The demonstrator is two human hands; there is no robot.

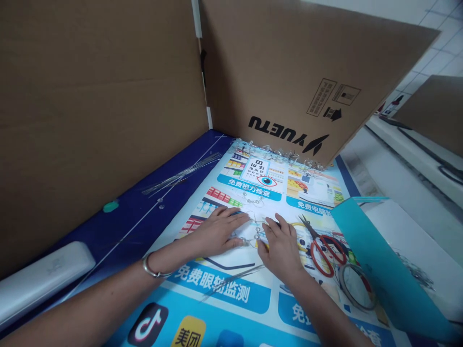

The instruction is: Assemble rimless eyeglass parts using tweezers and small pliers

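A small piece of thin wire with clear beads (257, 231) lies on the printed sheet between my two hands. My left hand (221, 232) is at its left side, palm down with the fingers spread, thumb and fingertips at the wire's edge. On the right, my right hand (281, 243) rests with its fingers apart and fingertips touching the beaded wire. Red-handled scissors (323, 248) lie open-bladed beside my right hand. Another beaded wire piece (253, 198) sits just beyond my hands. Loose wires (231, 281) lie nearer to me.
Cardboard walls (108, 96) stand behind and left. A wire coil (357, 286) and a teal-sided box (390, 270) are at right. More beaded pieces (285, 155) line the back; a wire bundle (183, 174) and white case (47, 279) are left.
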